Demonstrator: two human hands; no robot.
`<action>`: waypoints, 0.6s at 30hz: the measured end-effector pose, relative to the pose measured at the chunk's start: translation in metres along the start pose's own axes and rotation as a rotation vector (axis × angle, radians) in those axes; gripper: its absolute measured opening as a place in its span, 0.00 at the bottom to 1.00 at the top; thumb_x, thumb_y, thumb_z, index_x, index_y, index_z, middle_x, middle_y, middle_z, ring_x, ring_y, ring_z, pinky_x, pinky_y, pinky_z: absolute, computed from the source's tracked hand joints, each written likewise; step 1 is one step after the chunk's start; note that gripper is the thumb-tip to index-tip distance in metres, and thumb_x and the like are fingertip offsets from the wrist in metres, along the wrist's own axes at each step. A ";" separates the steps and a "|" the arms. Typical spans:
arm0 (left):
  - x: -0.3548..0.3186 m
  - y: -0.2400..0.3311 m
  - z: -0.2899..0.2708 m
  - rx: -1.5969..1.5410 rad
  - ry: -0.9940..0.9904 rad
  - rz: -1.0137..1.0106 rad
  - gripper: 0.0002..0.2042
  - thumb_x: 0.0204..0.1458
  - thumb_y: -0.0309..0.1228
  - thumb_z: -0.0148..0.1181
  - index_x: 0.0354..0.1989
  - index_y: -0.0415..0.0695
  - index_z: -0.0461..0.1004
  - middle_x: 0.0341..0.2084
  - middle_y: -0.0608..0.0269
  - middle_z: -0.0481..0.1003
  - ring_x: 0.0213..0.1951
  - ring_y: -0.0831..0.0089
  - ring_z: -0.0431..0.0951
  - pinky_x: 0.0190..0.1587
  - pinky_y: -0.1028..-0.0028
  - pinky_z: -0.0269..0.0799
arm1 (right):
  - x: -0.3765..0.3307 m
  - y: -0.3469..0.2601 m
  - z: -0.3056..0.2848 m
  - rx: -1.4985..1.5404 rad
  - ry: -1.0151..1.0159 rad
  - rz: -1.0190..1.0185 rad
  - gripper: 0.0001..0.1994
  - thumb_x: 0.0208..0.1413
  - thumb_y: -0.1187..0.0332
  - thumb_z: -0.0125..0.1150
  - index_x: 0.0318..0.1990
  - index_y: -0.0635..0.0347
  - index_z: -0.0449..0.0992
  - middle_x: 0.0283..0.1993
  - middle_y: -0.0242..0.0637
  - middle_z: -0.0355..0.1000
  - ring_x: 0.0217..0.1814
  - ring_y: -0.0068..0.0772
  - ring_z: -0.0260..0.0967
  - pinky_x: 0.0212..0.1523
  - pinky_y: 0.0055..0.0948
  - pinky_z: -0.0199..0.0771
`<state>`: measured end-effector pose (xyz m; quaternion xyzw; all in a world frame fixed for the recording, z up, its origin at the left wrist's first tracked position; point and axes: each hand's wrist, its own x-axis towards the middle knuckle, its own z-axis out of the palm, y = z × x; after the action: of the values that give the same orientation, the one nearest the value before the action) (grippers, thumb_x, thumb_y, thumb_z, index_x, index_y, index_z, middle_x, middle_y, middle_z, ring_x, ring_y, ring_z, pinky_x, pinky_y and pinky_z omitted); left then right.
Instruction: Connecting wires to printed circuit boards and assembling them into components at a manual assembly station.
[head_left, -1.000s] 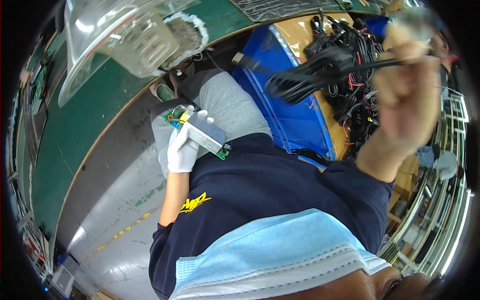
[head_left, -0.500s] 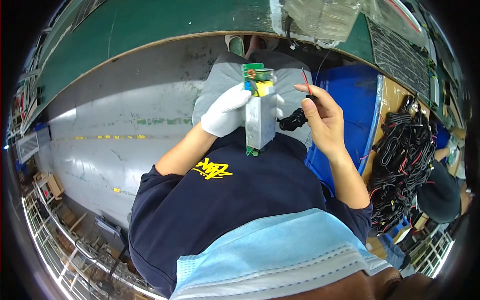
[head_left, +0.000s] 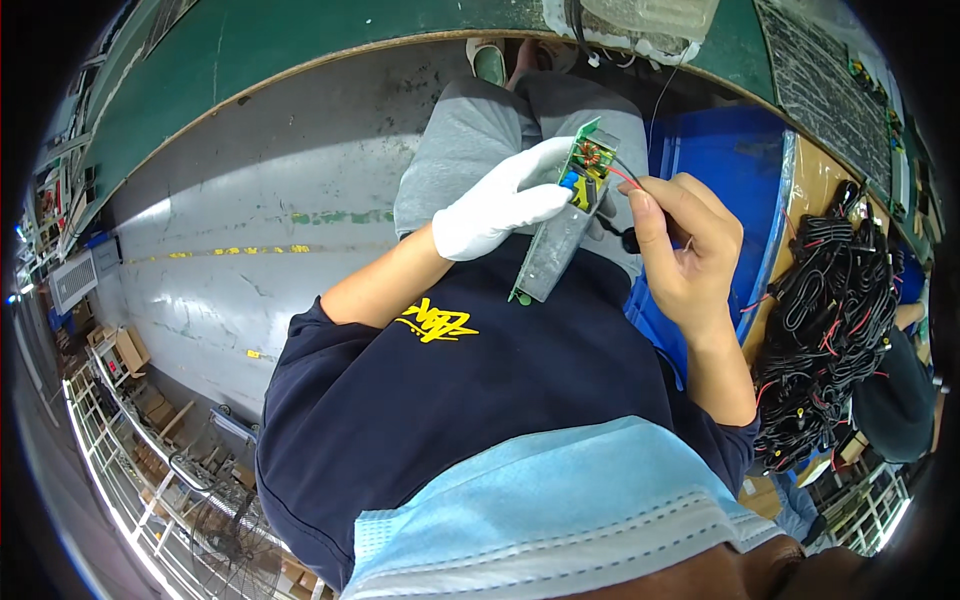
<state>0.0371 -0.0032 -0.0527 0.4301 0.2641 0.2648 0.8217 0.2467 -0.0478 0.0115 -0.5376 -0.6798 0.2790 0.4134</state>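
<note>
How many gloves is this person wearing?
1: a white glove, on the left hand, which holds the metal-cased board. The right hand, holding a red wire, is bare.

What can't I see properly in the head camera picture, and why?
In the head view:
The red wire: its tip is too small to tell whether it touches the green circuit board.
The black cable: partly hidden by the right hand and metal case.
The left hand: some finger parts are behind the case.
The pale plastic container: cut off by the top edge.
</note>
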 end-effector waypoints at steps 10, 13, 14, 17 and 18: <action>-0.002 0.000 0.010 0.027 0.045 -0.080 0.42 0.53 0.46 0.62 0.70 0.36 0.50 0.61 0.58 0.65 0.61 0.72 0.66 0.64 0.71 0.59 | 0.003 -0.001 0.002 -0.250 0.045 -0.226 0.04 0.48 0.80 0.65 0.33 0.65 0.78 0.19 0.36 0.62 0.18 0.30 0.58 0.19 0.29 0.56; -0.003 0.001 0.010 0.012 0.058 -0.076 0.42 0.53 0.46 0.62 0.70 0.36 0.50 0.61 0.58 0.65 0.61 0.73 0.65 0.64 0.71 0.58 | 0.002 -0.002 0.003 -0.268 0.038 -0.214 0.04 0.48 0.80 0.65 0.32 0.64 0.78 0.19 0.36 0.62 0.18 0.32 0.58 0.19 0.29 0.57; -0.003 0.001 0.010 0.015 0.057 -0.078 0.42 0.53 0.46 0.62 0.70 0.36 0.50 0.61 0.58 0.65 0.61 0.73 0.65 0.64 0.71 0.58 | 0.002 -0.002 0.003 -0.276 0.036 -0.208 0.04 0.48 0.80 0.65 0.32 0.64 0.78 0.19 0.36 0.62 0.18 0.32 0.59 0.20 0.30 0.57; -0.002 0.002 0.011 0.021 0.056 -0.080 0.42 0.53 0.46 0.62 0.70 0.36 0.50 0.61 0.58 0.65 0.61 0.73 0.65 0.64 0.71 0.58 | 0.000 -0.002 0.004 -0.292 0.044 -0.205 0.04 0.48 0.79 0.66 0.32 0.64 0.78 0.19 0.36 0.62 0.18 0.32 0.59 0.20 0.30 0.57; -0.002 0.002 0.011 0.034 0.059 -0.074 0.42 0.53 0.46 0.62 0.70 0.36 0.50 0.61 0.58 0.65 0.61 0.72 0.65 0.64 0.71 0.58 | 0.000 -0.002 0.005 -0.300 0.048 -0.203 0.04 0.47 0.79 0.66 0.32 0.64 0.78 0.19 0.35 0.62 0.18 0.32 0.59 0.20 0.30 0.57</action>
<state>0.0427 -0.0102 -0.0453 0.4258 0.3086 0.2422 0.8153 0.2414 -0.0481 0.0107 -0.5285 -0.7545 0.1181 0.3708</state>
